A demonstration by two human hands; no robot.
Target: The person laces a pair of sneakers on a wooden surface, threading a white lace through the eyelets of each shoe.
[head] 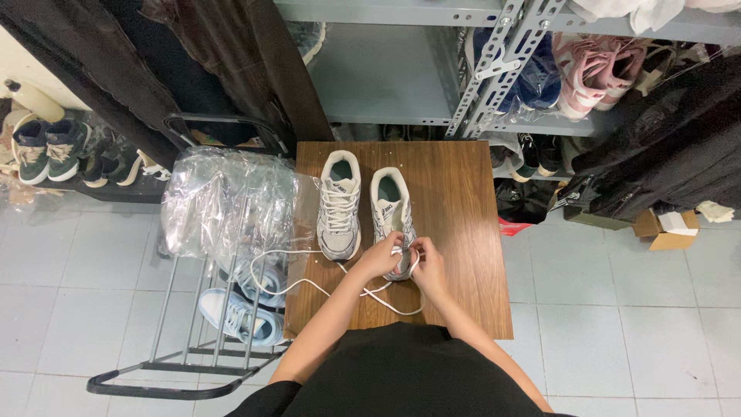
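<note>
Two white and grey sneakers stand side by side on the wooden counter [463, 232], toes toward the person. The right sneaker [391, 212] lies directly under both hands: its toe end is covered by them, with the heel and open collar showing beyond. The left hand [380, 259] and the right hand [429, 266] meet over that toe, touching each other, and the fingers of both are pinched around a white shoelace [309, 284]. The lace runs from the hands in a long loop off the counter's left edge and back, and a second strand curves over the counter just in front of the hands.

The left sneaker [340, 205] stands just beside the other, fully laced, untouched.

The fingertips are small and packed together, so which eyelet the lace passes through cannot be made out. The person's dark garment cuts off the near edge of the counter.

Left of the counter stands a metal rack [177, 363] draped with clear plastic sheeting [224, 201]; one light blue sneaker [243, 316] shows through its bars, with another partly hidden above it.
</note>
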